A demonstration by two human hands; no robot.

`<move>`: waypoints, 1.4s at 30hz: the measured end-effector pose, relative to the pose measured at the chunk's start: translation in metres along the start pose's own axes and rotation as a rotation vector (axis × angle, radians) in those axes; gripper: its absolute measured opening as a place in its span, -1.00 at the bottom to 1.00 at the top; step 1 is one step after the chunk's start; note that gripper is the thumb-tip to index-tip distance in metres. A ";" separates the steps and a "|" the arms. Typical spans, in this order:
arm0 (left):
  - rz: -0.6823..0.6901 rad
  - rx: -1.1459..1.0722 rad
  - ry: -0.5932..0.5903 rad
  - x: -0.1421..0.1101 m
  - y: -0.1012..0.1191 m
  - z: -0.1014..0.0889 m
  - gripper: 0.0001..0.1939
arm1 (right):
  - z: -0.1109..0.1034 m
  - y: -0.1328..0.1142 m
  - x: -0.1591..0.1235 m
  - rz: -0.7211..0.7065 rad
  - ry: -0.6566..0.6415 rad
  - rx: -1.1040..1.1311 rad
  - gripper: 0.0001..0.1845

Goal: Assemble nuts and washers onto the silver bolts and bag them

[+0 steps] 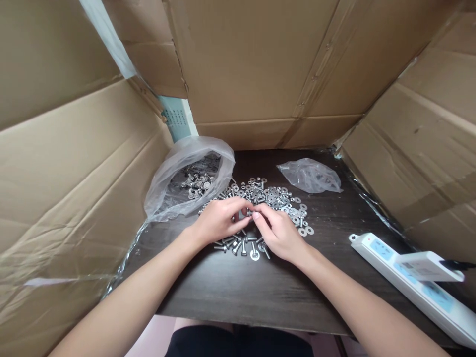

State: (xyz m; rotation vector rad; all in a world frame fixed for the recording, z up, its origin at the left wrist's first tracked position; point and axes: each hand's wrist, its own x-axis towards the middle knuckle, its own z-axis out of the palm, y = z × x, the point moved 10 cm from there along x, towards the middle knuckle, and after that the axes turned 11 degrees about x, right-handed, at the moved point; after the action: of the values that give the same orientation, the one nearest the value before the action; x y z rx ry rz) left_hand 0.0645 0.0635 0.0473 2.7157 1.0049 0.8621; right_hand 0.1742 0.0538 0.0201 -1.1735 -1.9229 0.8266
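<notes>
My left hand (222, 218) and my right hand (280, 233) meet fingertip to fingertip over the middle of the pile. Between them is a small metal bolt (249, 212), mostly covered by the fingers. The left thumb and fingers close round one end, and the right thumb and forefinger pinch the other. Whether a nut or washer sits on it is too small to tell. Behind and right of the hands lie loose flat washers and nuts (275, 196). Several bolts (243, 247) are scattered just in front, one resting by a washer (255, 255).
At the left, an open clear plastic bag (159, 198) holds assembled bolts (201, 186). A crumpled plastic bag (310, 176) lies back right. A white power strip (412, 282) with a plugged-in adapter (427, 265) sits right. Cardboard walls (260, 64) enclose the dark table (223, 287).
</notes>
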 end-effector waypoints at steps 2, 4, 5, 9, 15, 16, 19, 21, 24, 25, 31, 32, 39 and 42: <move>-0.011 -0.003 -0.003 0.000 -0.001 0.000 -0.85 | 0.000 0.000 0.000 0.006 0.001 0.009 -0.74; -0.017 -0.002 -0.007 0.000 -0.002 0.000 -0.85 | -0.001 -0.001 0.000 0.005 0.008 0.004 -0.75; -0.018 -0.003 -0.006 -0.001 -0.002 0.000 -0.85 | -0.002 -0.001 0.000 0.001 0.015 -0.001 -0.75; -0.019 -0.015 0.000 -0.001 -0.002 0.000 -0.83 | -0.002 -0.001 0.000 -0.008 0.023 0.000 -0.75; -0.022 -0.012 0.001 0.000 -0.002 0.001 -0.86 | -0.001 -0.001 0.000 -0.010 0.014 0.003 -0.73; -0.021 -0.013 0.003 0.000 -0.002 0.001 -0.86 | -0.001 -0.001 0.000 -0.014 0.013 0.002 -0.73; -0.014 -0.015 0.009 -0.001 -0.001 0.000 -0.86 | -0.001 -0.001 0.000 -0.016 0.012 -0.002 -0.73; -0.008 -0.011 0.008 -0.001 -0.001 0.000 -0.86 | -0.001 -0.001 0.000 -0.014 0.013 -0.003 -0.73; -0.003 0.002 0.001 0.000 0.000 0.000 -0.86 | -0.001 -0.002 0.000 -0.019 0.011 0.004 -0.74; -0.003 0.005 -0.003 0.000 0.000 0.000 -0.86 | -0.001 -0.002 0.000 -0.018 0.012 0.007 -0.75; -0.023 -0.018 -0.006 -0.001 -0.003 0.000 -0.85 | -0.003 -0.002 0.000 -0.012 0.040 0.006 -0.78; -0.024 -0.020 -0.007 -0.001 -0.004 0.000 -0.85 | -0.003 -0.002 0.000 -0.015 0.041 0.008 -0.79; -0.019 -0.009 -0.006 0.000 -0.002 0.001 -0.85 | -0.003 0.000 -0.001 -0.016 0.038 0.012 -0.80; -0.018 -0.012 -0.002 0.000 -0.002 0.000 -0.84 | -0.002 0.000 -0.001 -0.011 0.033 0.014 -0.79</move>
State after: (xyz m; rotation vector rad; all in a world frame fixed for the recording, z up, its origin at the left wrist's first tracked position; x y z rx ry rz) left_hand 0.0637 0.0648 0.0464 2.6930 1.0181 0.8596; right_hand 0.1761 0.0536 0.0213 -1.1607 -1.8925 0.8086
